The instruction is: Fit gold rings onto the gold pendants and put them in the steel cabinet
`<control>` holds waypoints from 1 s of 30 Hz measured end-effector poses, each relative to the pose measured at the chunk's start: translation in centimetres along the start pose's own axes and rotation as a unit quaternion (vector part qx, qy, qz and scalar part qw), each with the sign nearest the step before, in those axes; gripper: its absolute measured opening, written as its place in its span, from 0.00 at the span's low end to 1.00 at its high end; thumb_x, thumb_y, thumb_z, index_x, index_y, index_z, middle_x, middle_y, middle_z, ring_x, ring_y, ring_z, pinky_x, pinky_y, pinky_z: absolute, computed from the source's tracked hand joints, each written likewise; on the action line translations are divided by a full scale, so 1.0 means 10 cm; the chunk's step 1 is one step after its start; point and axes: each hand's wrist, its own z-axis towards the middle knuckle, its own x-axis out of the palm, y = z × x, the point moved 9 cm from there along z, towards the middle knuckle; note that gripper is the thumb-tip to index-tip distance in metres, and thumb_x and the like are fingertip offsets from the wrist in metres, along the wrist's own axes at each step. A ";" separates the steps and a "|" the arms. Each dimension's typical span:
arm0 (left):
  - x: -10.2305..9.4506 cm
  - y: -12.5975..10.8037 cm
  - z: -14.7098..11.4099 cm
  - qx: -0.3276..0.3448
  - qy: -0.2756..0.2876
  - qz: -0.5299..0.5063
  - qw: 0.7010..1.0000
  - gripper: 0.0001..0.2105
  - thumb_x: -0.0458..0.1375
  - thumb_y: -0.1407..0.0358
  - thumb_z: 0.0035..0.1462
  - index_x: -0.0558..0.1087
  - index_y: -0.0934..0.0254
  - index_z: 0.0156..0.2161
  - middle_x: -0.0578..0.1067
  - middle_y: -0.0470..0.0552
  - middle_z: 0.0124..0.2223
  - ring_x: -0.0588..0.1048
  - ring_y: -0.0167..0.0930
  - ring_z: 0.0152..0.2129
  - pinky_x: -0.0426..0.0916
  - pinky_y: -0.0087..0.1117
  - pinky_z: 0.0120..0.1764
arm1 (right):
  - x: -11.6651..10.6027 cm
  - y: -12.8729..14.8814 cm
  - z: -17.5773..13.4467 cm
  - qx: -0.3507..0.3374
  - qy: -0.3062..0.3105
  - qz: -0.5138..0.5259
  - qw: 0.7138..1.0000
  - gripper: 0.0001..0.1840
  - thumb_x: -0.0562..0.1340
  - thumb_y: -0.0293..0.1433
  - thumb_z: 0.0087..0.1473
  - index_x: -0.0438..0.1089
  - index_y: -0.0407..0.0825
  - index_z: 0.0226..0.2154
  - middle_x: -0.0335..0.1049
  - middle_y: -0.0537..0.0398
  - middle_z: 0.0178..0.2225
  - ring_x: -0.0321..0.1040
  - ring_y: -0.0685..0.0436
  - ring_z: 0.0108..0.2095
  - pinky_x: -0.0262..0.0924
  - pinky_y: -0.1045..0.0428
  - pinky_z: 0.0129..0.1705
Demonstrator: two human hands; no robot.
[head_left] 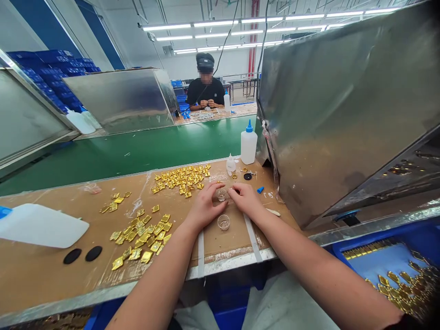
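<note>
My left hand (207, 204) curls its thumb and fingers around a small clear cup (222, 195) on the cardboard-covered bench. Close on the other side, my right hand (244, 198) has its fingertips pinched together at the cup's rim; whatever is in the pinch is too small to make out. A second clear cup (223, 222) sits nearer to me, between my wrists. Gold square pieces lie in a far pile (182, 178) beyond my left hand and in a near pile (144, 236) beside my left forearm.
Beyond my hands stand a small white dropper bottle (231, 165) and a larger blue-capped bottle (249, 145). A white bottle (44, 225) lies at left. A metal panel (343, 105) rises at right, above a blue bin (343, 250) of gold pieces. A co-worker (206, 89) sits across the green belt (137, 153).
</note>
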 end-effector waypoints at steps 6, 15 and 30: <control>-0.29 0.35 -0.06 -0.142 -0.108 -0.142 0.974 0.10 0.58 0.60 0.64 0.78 0.61 0.46 0.80 0.54 0.48 0.77 0.38 0.47 0.68 0.43 0.54 | -0.06 -0.11 0.05 0.014 -0.037 0.114 0.993 0.18 0.57 0.37 0.55 0.58 0.50 0.18 0.52 0.62 0.19 0.52 0.50 0.24 0.44 0.52 0.29; -0.25 0.51 -0.11 -0.218 -0.138 -0.354 0.899 0.18 0.66 0.58 0.57 0.75 0.61 0.52 0.81 0.52 0.41 0.79 0.32 0.38 0.70 0.32 0.42 | -0.04 -0.10 0.06 0.013 -0.028 0.133 0.991 0.18 0.58 0.39 0.55 0.60 0.49 0.18 0.54 0.61 0.20 0.54 0.49 0.25 0.47 0.52 0.30; -0.24 0.60 -0.17 -0.255 -0.144 -0.359 0.886 0.23 0.74 0.61 0.45 0.80 0.64 0.47 0.81 0.54 0.43 0.78 0.34 0.41 0.71 0.40 0.52 | 0.00 0.04 -0.01 -0.032 0.001 -0.023 0.999 0.19 0.58 0.37 0.58 0.55 0.50 0.19 0.52 0.62 0.20 0.52 0.50 0.25 0.41 0.52 0.29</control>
